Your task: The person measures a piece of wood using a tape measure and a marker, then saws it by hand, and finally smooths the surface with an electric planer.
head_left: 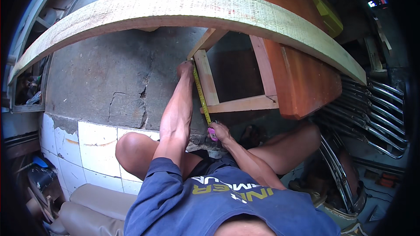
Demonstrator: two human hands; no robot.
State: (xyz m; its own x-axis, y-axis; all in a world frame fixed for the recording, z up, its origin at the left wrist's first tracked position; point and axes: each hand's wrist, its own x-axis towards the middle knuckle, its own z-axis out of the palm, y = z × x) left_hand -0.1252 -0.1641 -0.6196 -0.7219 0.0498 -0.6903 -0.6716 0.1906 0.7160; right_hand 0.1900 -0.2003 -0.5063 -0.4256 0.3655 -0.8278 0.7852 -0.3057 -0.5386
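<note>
A tape measure with a pink case (212,134) is gripped in my right hand (222,132), near the close corner of a wooden frame. Its yellow blade (201,95) runs out along the left rail (206,78) of that frame. At the far end of the rail, my left hand (185,68) is closed on the blade's end; its fingertips are partly hidden. Pale wood makes up the frame, whose right side meets a reddish-brown wooden panel (306,81). Both hands are low, close to the frame.
A long pale plank (188,6) spans the view beyond my hands. Stacked chrome tube frames (376,113) stand at the right. Cracked concrete floor (100,70) lies left of the frame, bordered by a white-tiled edge (98,144). Brown padded cushions (94,209) are at lower left.
</note>
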